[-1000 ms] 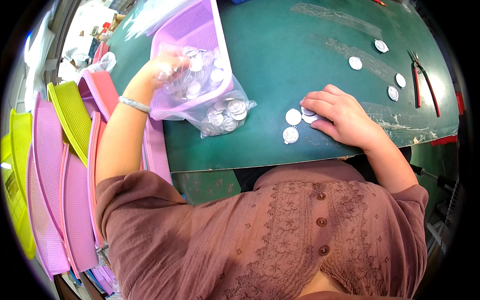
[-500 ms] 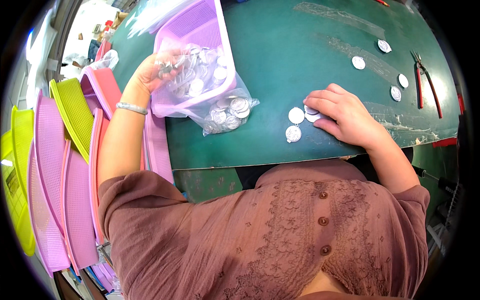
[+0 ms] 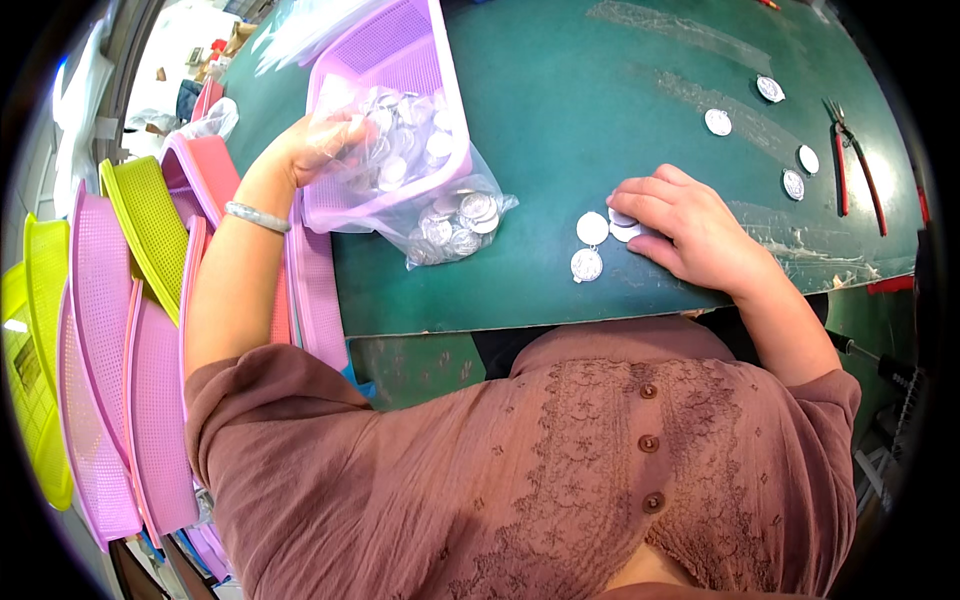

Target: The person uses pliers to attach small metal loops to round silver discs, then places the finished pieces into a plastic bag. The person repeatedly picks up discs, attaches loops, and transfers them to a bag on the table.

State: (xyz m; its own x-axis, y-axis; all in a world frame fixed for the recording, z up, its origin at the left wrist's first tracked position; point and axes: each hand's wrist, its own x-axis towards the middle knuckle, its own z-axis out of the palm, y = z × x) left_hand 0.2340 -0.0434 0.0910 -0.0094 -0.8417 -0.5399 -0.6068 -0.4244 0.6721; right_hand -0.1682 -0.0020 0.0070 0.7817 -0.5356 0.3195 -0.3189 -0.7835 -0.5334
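Note:
My left hand [image 3: 325,145], with a pale bangle on its wrist, is at the lilac plastic basket [image 3: 462,95], fingers curled among clear film; any contents are hidden. A clear plastic bag [image 3: 400,225] holding several round silver medallions [image 3: 392,168] lies in the basket and sags over its near corner. On the green table my right hand [image 3: 685,225] is curled over a few silver discs [image 3: 626,232], thumb and fingers around them. Just left of it lie a plain disc [image 3: 592,228] and a patterned medallion [image 3: 586,265], which seem linked.
Further right on the table are several loose medallions [image 3: 718,122] and red-handled pliers [image 3: 860,175]. Clear tape strips [image 3: 690,30] cross the tabletop [image 3: 540,100]. Nested lilac, pink and lime baskets [image 3: 160,400] stand at my left. The table's front edge runs close to my body.
My left hand has drawn slightly left; the silver pieces seen at its fingers before no longer show there. My right hand and the discs beside it stay nearly the same.

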